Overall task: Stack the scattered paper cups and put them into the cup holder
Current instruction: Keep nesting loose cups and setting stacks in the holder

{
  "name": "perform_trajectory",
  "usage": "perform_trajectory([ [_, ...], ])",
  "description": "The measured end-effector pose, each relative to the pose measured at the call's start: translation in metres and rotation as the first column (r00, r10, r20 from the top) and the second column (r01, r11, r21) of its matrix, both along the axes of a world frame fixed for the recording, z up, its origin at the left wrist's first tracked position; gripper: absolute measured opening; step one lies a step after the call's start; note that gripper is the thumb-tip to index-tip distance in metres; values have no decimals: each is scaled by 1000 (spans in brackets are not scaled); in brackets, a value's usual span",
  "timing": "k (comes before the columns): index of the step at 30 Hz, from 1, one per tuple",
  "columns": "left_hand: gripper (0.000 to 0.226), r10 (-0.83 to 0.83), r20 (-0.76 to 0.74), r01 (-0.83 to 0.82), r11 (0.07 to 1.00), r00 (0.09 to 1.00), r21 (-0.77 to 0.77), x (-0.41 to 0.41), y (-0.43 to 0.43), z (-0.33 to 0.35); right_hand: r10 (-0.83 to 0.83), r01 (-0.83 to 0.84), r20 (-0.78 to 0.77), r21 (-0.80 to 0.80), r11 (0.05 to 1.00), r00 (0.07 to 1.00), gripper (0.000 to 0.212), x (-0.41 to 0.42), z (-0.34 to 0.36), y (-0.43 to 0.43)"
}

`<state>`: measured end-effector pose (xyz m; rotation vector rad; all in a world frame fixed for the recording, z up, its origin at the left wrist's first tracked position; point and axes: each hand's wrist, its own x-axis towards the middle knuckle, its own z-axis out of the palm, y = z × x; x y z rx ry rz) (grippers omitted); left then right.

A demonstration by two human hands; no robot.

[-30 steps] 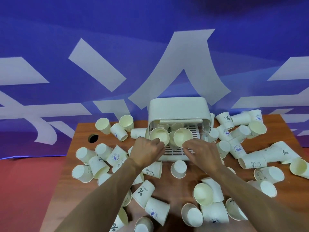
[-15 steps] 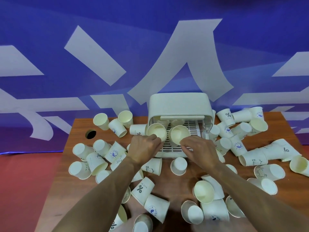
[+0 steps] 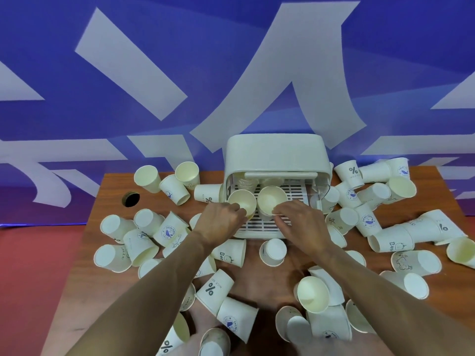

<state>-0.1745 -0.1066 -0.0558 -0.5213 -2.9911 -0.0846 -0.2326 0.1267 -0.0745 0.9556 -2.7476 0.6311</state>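
Observation:
A cream cup holder [image 3: 276,155] with a slatted tray [image 3: 295,191] stands at the table's far middle, its front open toward me. My left hand [image 3: 218,224] grips a paper cup [image 3: 243,202] at the tray's left, mouth facing me. My right hand [image 3: 300,222] pinches the rim of a second cup [image 3: 272,200] just right of it. Both cups sit over the tray. Several white paper cups lie scattered around, such as an upturned cup [image 3: 273,251] in front of the holder and a "%" cup [image 3: 213,291] nearer me.
The wooden table [image 3: 270,283] has a round cable hole [image 3: 130,199] at the far left. Cups crowd both sides; a nested row [image 3: 411,232] lies at the right. A blue and white banner [image 3: 154,86] hangs behind. Red floor [image 3: 38,278] lies to the left.
Both hands have pushed the two cups a little farther into the holder's tray. The scattered cups have not moved.

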Motion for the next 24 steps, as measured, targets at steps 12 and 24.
perform_trajectory([
  [12, 30, 17, 170, 2, 994, 985, -107, -23, -7, -18, -48, 35, 144, 93, 995, 988, 21, -18, -15, -8],
  [24, 27, 39, 224, -29, 998, 974, -47, -31, -10, -27, -55, 48, 170, 44, 998, 984, 12, -26, -34, -14],
])
